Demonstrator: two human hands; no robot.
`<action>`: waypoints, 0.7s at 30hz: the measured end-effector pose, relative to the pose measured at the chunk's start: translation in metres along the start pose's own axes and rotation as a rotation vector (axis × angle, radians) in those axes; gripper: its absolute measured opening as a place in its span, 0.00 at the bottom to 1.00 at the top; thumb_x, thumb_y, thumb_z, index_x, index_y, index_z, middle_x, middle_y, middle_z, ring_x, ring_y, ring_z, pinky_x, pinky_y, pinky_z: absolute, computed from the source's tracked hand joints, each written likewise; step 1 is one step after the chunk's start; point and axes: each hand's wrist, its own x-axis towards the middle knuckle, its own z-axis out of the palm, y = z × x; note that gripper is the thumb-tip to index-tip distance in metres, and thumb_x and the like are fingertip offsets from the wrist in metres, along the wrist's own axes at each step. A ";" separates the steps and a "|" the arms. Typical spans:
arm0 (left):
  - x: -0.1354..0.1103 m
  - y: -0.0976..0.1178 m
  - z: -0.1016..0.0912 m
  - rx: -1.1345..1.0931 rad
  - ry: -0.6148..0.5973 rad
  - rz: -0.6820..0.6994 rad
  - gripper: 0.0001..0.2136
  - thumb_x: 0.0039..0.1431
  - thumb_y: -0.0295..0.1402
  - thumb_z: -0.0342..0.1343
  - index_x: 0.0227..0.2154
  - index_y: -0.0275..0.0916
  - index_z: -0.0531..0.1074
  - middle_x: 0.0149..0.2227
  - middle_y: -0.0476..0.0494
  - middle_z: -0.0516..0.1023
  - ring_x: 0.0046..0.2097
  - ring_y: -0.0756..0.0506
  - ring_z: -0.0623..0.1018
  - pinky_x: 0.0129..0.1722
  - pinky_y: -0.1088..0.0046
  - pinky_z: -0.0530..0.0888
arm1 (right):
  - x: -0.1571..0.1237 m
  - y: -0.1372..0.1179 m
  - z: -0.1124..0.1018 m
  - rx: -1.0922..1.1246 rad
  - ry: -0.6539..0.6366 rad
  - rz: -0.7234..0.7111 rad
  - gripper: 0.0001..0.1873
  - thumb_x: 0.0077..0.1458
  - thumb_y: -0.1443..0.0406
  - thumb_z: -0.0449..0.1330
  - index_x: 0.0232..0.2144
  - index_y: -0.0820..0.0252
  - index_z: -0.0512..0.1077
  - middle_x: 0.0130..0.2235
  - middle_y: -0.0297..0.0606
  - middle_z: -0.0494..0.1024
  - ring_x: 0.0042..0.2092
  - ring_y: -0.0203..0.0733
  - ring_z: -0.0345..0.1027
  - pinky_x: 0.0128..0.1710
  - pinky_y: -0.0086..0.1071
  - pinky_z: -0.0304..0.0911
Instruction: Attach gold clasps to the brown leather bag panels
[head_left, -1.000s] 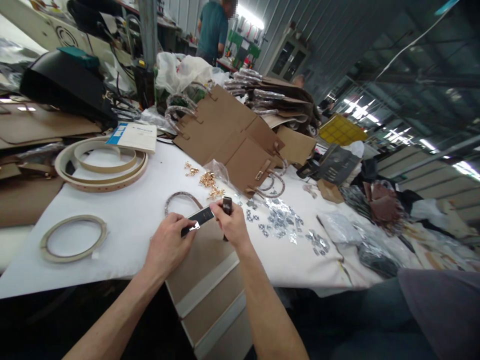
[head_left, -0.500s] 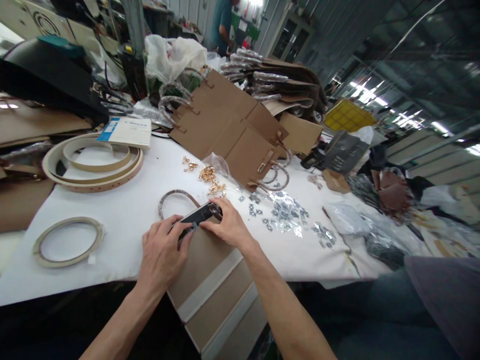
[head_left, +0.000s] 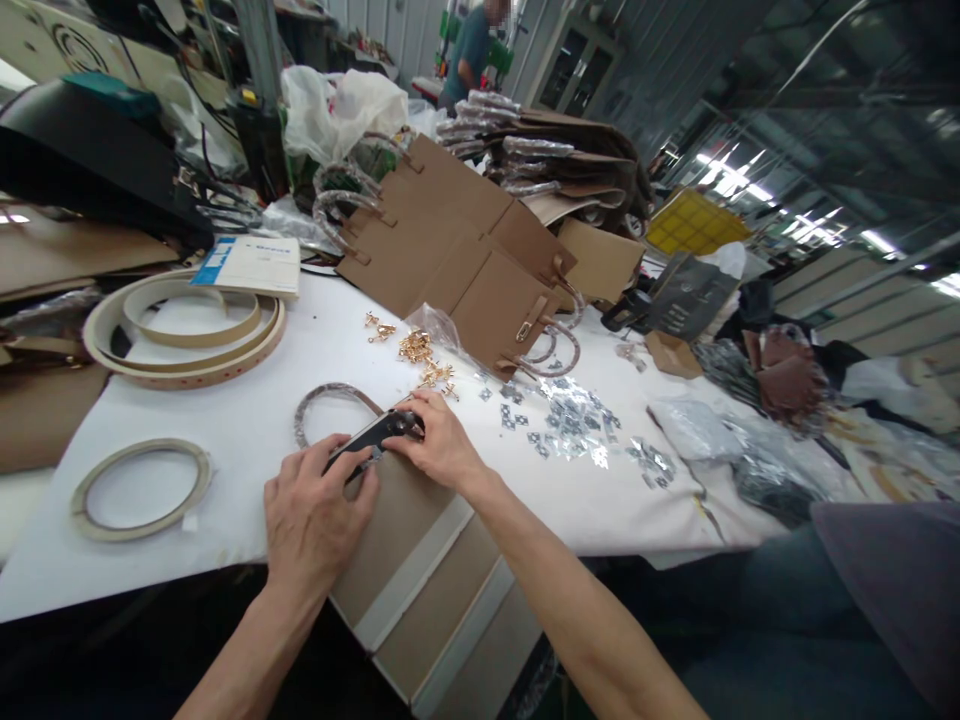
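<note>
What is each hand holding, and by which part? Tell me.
Both hold one narrow glossy black piece: left hand grips its near end, right hand its far end.

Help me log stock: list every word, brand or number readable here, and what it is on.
White booklet with blue corner: printed line, too blurred to read.
Dark card: any print too small to read.
Black piece held by the left hand and right hand: no lettering shows.
Nothing else legible.
</note>
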 end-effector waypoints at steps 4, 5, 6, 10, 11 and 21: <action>0.005 -0.004 -0.002 -0.042 -0.051 -0.023 0.10 0.66 0.39 0.58 0.45 0.47 0.81 0.54 0.44 0.79 0.51 0.33 0.75 0.45 0.53 0.73 | 0.005 0.000 -0.001 -0.008 -0.057 -0.012 0.28 0.48 0.54 0.76 0.50 0.55 0.78 0.59 0.47 0.71 0.64 0.53 0.65 0.64 0.46 0.62; 0.006 -0.006 -0.003 -0.055 -0.063 -0.022 0.10 0.66 0.40 0.58 0.45 0.47 0.81 0.54 0.44 0.80 0.51 0.33 0.75 0.45 0.53 0.73 | 0.006 0.000 -0.002 -0.002 -0.064 -0.018 0.29 0.47 0.54 0.77 0.50 0.54 0.78 0.59 0.47 0.71 0.64 0.53 0.65 0.64 0.45 0.62; 0.007 -0.007 -0.003 -0.066 -0.072 -0.021 0.10 0.66 0.40 0.57 0.45 0.48 0.81 0.54 0.45 0.80 0.51 0.33 0.75 0.45 0.53 0.73 | 0.007 0.000 -0.003 0.004 -0.070 -0.024 0.29 0.47 0.54 0.77 0.50 0.54 0.78 0.58 0.46 0.72 0.63 0.52 0.65 0.64 0.45 0.62; 0.011 -0.013 -0.005 -0.063 -0.096 -0.030 0.11 0.67 0.42 0.57 0.45 0.48 0.81 0.54 0.46 0.80 0.51 0.34 0.75 0.42 0.55 0.74 | 0.011 -0.001 0.001 0.020 -0.087 -0.036 0.28 0.48 0.55 0.77 0.50 0.55 0.78 0.54 0.44 0.75 0.58 0.49 0.69 0.62 0.43 0.64; 0.013 -0.013 -0.005 -0.056 -0.101 -0.034 0.10 0.67 0.42 0.56 0.44 0.48 0.81 0.54 0.46 0.80 0.50 0.34 0.76 0.41 0.55 0.73 | 0.012 -0.001 0.002 0.020 -0.090 -0.031 0.28 0.48 0.56 0.76 0.50 0.55 0.77 0.54 0.44 0.75 0.58 0.49 0.69 0.62 0.43 0.64; 0.017 -0.010 -0.010 -0.031 -0.136 -0.053 0.09 0.68 0.41 0.54 0.41 0.48 0.78 0.53 0.47 0.82 0.51 0.33 0.76 0.39 0.56 0.71 | 0.010 -0.043 -0.024 0.314 0.216 0.035 0.11 0.55 0.56 0.71 0.33 0.57 0.79 0.35 0.35 0.79 0.36 0.39 0.71 0.39 0.33 0.68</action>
